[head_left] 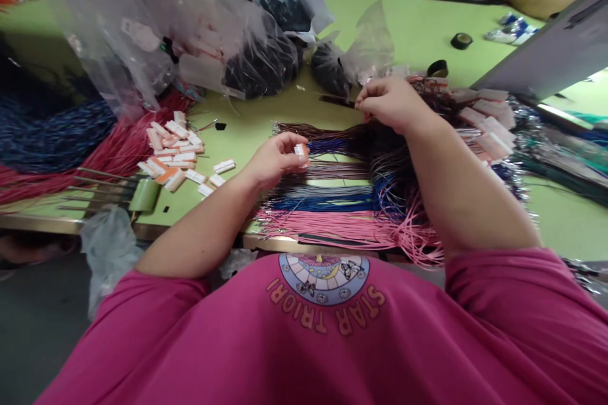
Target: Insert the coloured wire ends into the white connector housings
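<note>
My left hand [275, 158] is closed on a small white and orange connector [301, 150], just above the left ends of the laid-out wires. Farther back, my right hand [392, 104] has its fingers pinched together. A thin dark strip [335, 100] reaches to those fingertips, but whether they grip it I cannot make out. Between and below the hands lie bundles of brown wires [337, 169], blue wires [323, 204] and pink wires [327, 223], their metal-tipped ends to the left. A pile of white and orange connectors [175, 145] is spread left of my left hand.
Plastic bags with dark contents [266, 50] stand at the back. Red wires [128, 145] and dark blue wires [52, 133] lie at the left, by a green cylinder [145, 196]. A tape roll [461, 41] sits at the back right, near a grey panel [546, 44].
</note>
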Motion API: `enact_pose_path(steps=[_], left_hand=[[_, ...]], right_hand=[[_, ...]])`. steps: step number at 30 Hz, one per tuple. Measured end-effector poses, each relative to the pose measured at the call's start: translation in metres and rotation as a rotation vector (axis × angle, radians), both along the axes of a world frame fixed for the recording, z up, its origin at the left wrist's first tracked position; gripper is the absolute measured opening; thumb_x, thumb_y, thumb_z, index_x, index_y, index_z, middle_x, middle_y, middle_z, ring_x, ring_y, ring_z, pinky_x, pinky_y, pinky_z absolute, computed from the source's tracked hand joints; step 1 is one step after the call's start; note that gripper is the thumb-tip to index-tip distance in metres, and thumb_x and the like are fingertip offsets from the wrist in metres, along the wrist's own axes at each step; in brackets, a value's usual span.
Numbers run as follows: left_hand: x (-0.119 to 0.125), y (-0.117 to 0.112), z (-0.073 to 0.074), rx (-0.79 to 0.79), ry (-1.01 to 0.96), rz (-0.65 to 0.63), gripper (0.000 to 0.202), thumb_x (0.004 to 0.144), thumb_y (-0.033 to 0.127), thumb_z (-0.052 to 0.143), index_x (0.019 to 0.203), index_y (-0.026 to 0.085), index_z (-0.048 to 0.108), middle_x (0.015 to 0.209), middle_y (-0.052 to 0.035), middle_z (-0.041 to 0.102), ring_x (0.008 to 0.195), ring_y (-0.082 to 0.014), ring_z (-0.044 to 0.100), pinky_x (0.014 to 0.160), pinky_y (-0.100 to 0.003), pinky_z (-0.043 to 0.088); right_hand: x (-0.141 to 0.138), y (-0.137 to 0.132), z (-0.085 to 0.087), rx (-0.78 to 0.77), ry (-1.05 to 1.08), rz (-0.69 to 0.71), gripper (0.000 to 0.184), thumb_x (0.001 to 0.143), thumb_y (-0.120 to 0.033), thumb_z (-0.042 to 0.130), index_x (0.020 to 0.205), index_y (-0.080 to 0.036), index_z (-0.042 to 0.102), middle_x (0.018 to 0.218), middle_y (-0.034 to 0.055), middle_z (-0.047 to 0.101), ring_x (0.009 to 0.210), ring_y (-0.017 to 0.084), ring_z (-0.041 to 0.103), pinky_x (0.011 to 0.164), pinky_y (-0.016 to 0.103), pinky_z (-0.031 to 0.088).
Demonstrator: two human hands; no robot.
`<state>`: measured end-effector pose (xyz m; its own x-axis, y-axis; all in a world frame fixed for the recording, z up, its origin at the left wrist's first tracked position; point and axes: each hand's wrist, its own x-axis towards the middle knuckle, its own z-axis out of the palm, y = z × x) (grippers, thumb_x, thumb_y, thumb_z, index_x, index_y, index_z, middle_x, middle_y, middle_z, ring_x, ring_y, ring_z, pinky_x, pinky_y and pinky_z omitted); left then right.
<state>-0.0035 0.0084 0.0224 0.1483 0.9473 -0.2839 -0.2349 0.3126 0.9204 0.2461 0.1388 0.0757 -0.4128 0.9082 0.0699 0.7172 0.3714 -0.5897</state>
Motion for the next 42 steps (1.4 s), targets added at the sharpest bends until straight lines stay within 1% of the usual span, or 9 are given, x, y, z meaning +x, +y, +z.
enact_pose_path(steps=[2,5,7,9,15,19,23,32,42], left_hand=[[0.0,-0.001,-0.001,0.008,-0.003,-0.025,0.051,0.06,0.013,0.087,0.105,0.018,0.063,0.083,0.0034,0.067,0.069,-0.0095,0.066,0.066,-0.026,0.057],[0.0,-0.001,-0.002,-0.001,-0.015,-0.054,0.052,0.06,0.018,0.091,0.106,0.018,0.065,0.082,0.0034,0.066,0.071,-0.0102,0.065,0.067,-0.027,0.059],[0.001,-0.002,-0.003,0.0,-0.022,-0.055,0.054,0.058,0.02,0.093,0.105,0.018,0.066,0.086,0.0023,0.068,0.073,-0.0105,0.066,0.067,-0.026,0.059],[0.001,-0.002,-0.003,0.008,-0.037,-0.057,0.055,0.056,0.02,0.095,0.104,0.019,0.067,0.088,0.0018,0.07,0.073,-0.0105,0.066,0.067,-0.026,0.058],[0.002,-0.005,-0.002,0.022,-0.103,-0.088,0.051,0.062,0.022,0.094,0.105,0.02,0.068,0.083,0.0023,0.067,0.07,-0.0112,0.065,0.066,-0.028,0.06],[0.003,-0.006,-0.003,0.001,-0.089,-0.092,0.05,0.065,0.023,0.093,0.107,0.021,0.066,0.088,0.0011,0.069,0.073,-0.0118,0.066,0.068,-0.029,0.061],[0.003,-0.006,-0.004,-0.003,-0.056,-0.081,0.048,0.066,0.023,0.092,0.105,0.022,0.065,0.085,0.0018,0.068,0.07,-0.012,0.065,0.068,-0.029,0.059],[0.007,-0.007,-0.006,0.194,0.144,-0.041,0.031,0.07,0.021,0.087,0.095,0.02,0.069,0.07,0.0023,0.069,0.064,-0.0135,0.065,0.069,-0.031,0.056],[0.012,-0.005,-0.009,0.208,0.129,0.0,0.043,0.062,0.032,0.095,0.09,0.017,0.067,0.066,0.0029,0.07,0.058,-0.0119,0.065,0.061,-0.028,0.055]], right_hand=[[-0.005,-0.02,0.002,-0.007,0.085,0.124,0.019,0.086,-0.024,0.067,0.096,-0.014,0.079,0.077,0.0044,0.073,0.072,0.017,0.065,0.076,0.035,0.051],[-0.022,-0.055,-0.003,0.045,0.128,0.409,0.026,0.084,-0.026,0.067,0.106,-0.018,0.08,0.088,0.0033,0.077,0.08,0.018,0.067,0.078,0.032,0.049],[-0.032,-0.072,-0.009,0.036,0.155,0.597,0.025,0.088,-0.03,0.064,0.103,-0.02,0.08,0.093,0.0035,0.078,0.085,0.018,0.068,0.081,0.03,0.049],[-0.037,-0.08,-0.017,0.02,0.198,0.667,0.025,0.091,-0.032,0.059,0.098,-0.021,0.08,0.093,0.0036,0.079,0.086,0.017,0.068,0.081,0.029,0.048],[-0.03,-0.079,-0.03,0.092,0.126,0.32,0.026,0.091,-0.027,0.054,0.093,-0.02,0.079,0.084,0.0037,0.076,0.077,0.017,0.063,0.076,0.03,0.044],[-0.034,-0.085,-0.028,0.144,-0.04,0.319,0.028,0.094,-0.026,0.052,0.098,-0.021,0.079,0.096,0.0079,0.079,0.087,0.022,0.067,0.079,0.033,0.042],[-0.039,-0.088,-0.027,0.157,-0.171,0.3,0.029,0.095,-0.027,0.051,0.099,-0.021,0.079,0.098,0.0094,0.079,0.085,0.023,0.066,0.075,0.033,0.038],[-0.045,-0.083,-0.03,-0.063,0.057,0.294,0.024,0.093,-0.022,0.052,0.082,-0.019,0.074,0.079,0.0014,0.072,0.073,0.015,0.056,0.072,0.028,0.035],[-0.052,-0.085,-0.043,0.018,0.068,0.254,0.022,0.092,-0.019,0.053,0.088,-0.017,0.075,0.085,0.0042,0.074,0.076,0.016,0.058,0.074,0.027,0.039]])
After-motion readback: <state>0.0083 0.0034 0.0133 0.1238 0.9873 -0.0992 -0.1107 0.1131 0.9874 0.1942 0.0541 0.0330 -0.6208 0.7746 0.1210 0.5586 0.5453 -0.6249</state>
